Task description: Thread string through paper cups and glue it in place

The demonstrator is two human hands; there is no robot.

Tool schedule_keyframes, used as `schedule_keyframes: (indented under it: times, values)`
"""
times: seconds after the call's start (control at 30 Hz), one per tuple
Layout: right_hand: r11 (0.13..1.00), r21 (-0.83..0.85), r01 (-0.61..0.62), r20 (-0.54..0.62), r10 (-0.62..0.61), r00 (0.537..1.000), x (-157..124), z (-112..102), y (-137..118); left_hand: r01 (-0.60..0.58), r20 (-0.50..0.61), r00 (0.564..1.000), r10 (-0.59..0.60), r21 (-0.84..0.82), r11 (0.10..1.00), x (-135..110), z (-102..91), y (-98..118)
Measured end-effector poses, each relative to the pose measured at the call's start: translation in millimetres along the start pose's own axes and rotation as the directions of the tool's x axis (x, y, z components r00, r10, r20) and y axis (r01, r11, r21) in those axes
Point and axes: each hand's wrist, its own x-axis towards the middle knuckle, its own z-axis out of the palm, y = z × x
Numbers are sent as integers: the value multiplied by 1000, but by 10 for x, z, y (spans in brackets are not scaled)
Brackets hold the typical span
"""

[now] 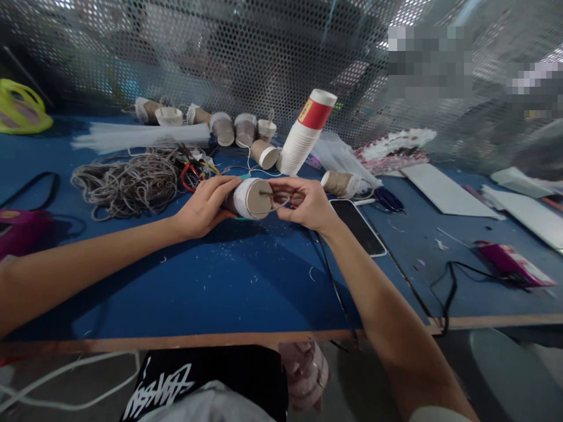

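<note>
A paper cup (258, 199) lies on its side, its base turned toward me and its wall wrapped in white and grey material. Around its left side my left hand (209, 203) is closed, gripping it. A thin grey cord (280, 205) comes out of the middle of the base and loops to the right. My right hand (303, 202) has its fingers curled at that cord, close to the cup's right edge; the fingertips are partly hidden. Behind the cup sits a patch of teal (244, 176), mostly covered. Left of it rests a tangled heap of grey cord (132, 181).
Red-handled scissors (189, 177) lie beside the cord heap. Several wrapped cups (223, 128) line the back, near a leaning stack of paper cups (303, 138). A phone (358, 225) and another wrapped cup (338, 183) are at right. A perforated metal screen (176, 53) stands behind the blue table (185, 293).
</note>
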Motion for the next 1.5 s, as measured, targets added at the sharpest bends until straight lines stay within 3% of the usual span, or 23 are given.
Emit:
schedule_keyframes:
  times: [0.47, 0.87, 1.27, 1.37, 1.5]
  values:
    - [997, -66, -27, -23, 26, 999, -20, 0, -32, -15, -21, 1000, 15, -6, 1000, 6, 8, 18]
    - [992, -123, -11, -53, 5, 999, -25, 22, -98, 34, 41, 999, -33, -34, 999, -6, 0, 10]
    - [1000, -13, -23, 133, 25, 991, -12, -76, -32, 2, 39, 999, 0, -43, 999, 6, -5, 12]
    - [998, -47, -38, 116, 43, 992, -14, -38, -46, 32, 72, 997, -29, -47, 998, 1, -5, 11]
    - [989, -143, 41, 34, -37, 999, -25, 54, -66, 50, 40, 998, -46, -88, 995, -2, 12, 0]
